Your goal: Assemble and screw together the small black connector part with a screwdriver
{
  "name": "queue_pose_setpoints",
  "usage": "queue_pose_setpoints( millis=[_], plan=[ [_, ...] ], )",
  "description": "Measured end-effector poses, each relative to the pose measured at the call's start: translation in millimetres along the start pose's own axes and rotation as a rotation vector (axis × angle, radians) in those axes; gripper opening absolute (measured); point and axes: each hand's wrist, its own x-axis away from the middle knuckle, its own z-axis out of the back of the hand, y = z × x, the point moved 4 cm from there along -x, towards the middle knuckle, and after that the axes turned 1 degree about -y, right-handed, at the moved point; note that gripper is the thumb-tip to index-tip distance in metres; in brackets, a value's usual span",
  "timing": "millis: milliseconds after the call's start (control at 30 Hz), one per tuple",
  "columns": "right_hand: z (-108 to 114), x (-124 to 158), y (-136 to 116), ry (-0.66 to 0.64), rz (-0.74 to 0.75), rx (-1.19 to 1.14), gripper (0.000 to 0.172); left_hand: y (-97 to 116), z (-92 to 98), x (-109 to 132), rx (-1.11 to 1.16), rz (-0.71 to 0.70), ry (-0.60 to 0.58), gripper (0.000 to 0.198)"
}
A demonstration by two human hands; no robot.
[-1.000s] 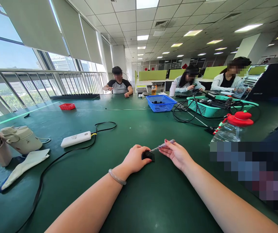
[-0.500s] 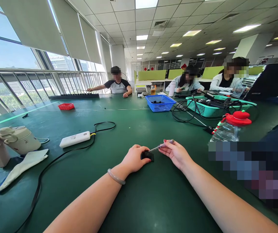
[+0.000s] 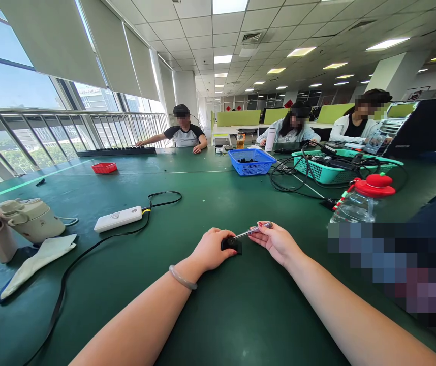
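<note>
Near the middle of the green table (image 3: pixel 203 315), my left hand (image 3: pixel 212 250) grips a small black part (image 3: pixel 235 247), thumb in front and fingers behind it. My right hand (image 3: pixel 275 241) is closed on a slim screwdriver (image 3: pixel 254 230) with a clear handle. The screwdriver slants down to the left, and its tip meets the top of the black part. Whether the tip sits in a screw is too small to tell. A bracelet (image 3: pixel 182 278) circles my left wrist.
A white power bank (image 3: pixel 118 219) with a black cable lies to the left, beyond it a red tray (image 3: pixel 104 168). Further back stand a blue basket (image 3: pixel 251 161) and a teal basket (image 3: pixel 327 174) with cables. A red-capped bottle (image 3: pixel 374 187) is at right. Three people sit across the table.
My hands hold nearly the same pose, with the screwdriver still on the black part. Across the table, the person in the middle has raised their head slightly.
</note>
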Motion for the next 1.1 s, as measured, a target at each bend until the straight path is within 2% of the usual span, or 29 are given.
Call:
queue_pose_setpoints(
  millis=[200,433,700,900,1000,1100],
  plan=[
    [-5.6,5.4,-5.8,-0.019,0.038,0.009,0.012,-0.8,-0.2,-0.2,-0.009,0.002,0.001,0.04],
    [-5.9,4.1,-4.5,-0.022,0.04,0.013,0.019,-0.6,0.1,-0.4,-0.019,0.0,0.002,0.04],
    [-8.8,7.8,-4.8,-0.021,0.033,0.013,0.016,2.7,0.3,0.4,-0.014,-0.039,0.017,0.037],
    [-14.8,13.2,-8.9,-0.06,0.052,0.094,0.028,2.2,-0.6,0.2,-0.031,-0.046,0.023,0.04],
    [-21.1,21.2,-18.2,-0.062,0.22,0.207,0.034,1.1,-0.7,-0.3,-0.033,-0.062,0.032,0.039],
    [-29.7,39.0,-31.3,-0.056,0.538,0.366,0.029,0.5,-0.5,-0.8,-0.037,-0.078,0.032,0.039]
  ],
)
